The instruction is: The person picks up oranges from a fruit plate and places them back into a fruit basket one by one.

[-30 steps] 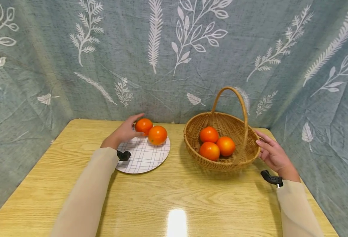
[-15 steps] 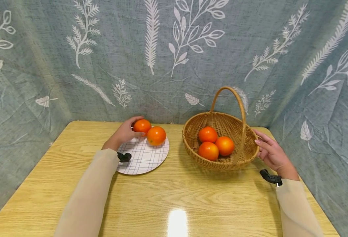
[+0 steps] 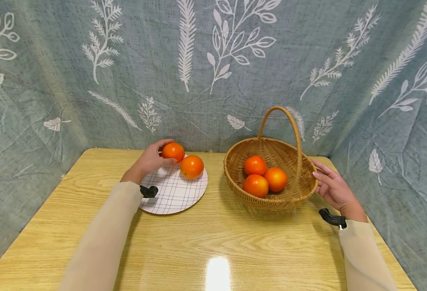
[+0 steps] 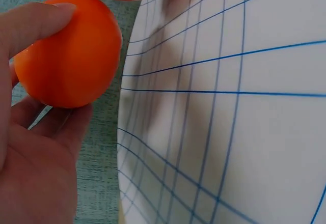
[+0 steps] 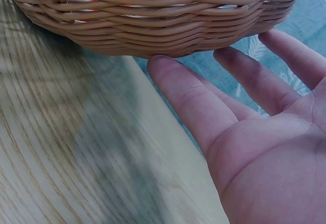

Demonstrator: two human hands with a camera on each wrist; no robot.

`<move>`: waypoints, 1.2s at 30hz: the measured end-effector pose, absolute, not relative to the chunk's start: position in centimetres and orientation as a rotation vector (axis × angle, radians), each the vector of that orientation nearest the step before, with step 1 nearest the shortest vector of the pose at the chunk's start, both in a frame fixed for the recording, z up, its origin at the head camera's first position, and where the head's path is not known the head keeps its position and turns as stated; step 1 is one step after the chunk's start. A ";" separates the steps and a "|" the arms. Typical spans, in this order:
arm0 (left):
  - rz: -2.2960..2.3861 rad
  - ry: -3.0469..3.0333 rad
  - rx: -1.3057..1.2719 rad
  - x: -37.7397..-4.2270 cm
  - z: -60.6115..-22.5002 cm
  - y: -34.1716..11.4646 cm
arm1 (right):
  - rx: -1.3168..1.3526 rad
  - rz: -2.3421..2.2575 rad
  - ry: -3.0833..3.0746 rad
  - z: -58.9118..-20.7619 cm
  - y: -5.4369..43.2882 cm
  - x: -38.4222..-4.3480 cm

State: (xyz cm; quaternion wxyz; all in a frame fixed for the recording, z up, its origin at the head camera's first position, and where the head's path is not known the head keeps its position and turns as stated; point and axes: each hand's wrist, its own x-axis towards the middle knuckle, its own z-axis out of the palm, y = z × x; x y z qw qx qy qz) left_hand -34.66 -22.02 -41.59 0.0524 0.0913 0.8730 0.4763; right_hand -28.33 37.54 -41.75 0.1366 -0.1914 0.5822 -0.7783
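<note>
My left hand (image 3: 151, 159) grips an orange (image 3: 173, 152) at the far edge of the round checked plate (image 3: 170, 198). In the left wrist view, the thumb lies across the held orange (image 4: 71, 66) and fingertips press its other side. A second orange (image 3: 191, 167) sits on the plate beside it. Over on the right, my right hand (image 3: 335, 188) touches the side of a wicker basket (image 3: 275, 204) with fairly straight fingers. Its fingertips meet the weave low down in the right wrist view. Inside the basket lie three oranges (image 3: 256, 186).
The basket's tall arched handle (image 3: 298, 141) rises above its right half. A wooden table (image 3: 184, 242) carries the plate and basket. A blue-grey curtain (image 3: 148, 60) with white leaf patterns hangs behind the table and along both sides.
My left hand has closed on the far orange and raised it slightly, drawing it a little left. The right hand and basket have stayed in place.
</note>
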 end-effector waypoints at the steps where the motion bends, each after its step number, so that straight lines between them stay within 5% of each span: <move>1: 1.445 2.666 0.286 -34.6 -41.4 -22.0 | -0.556 -2.252 1.687 -41.7 37.5 -28.3; 17: 1.415 2.718 0.439 -34.4 -37.9 -20.8 | -0.544 -2.234 1.686 -41.6 37.6 -28.3; 36: 1.312 2.680 0.763 -33.2 -32.7 -14.0 | -0.513 -2.238 1.688 -41.3 37.5 -28.3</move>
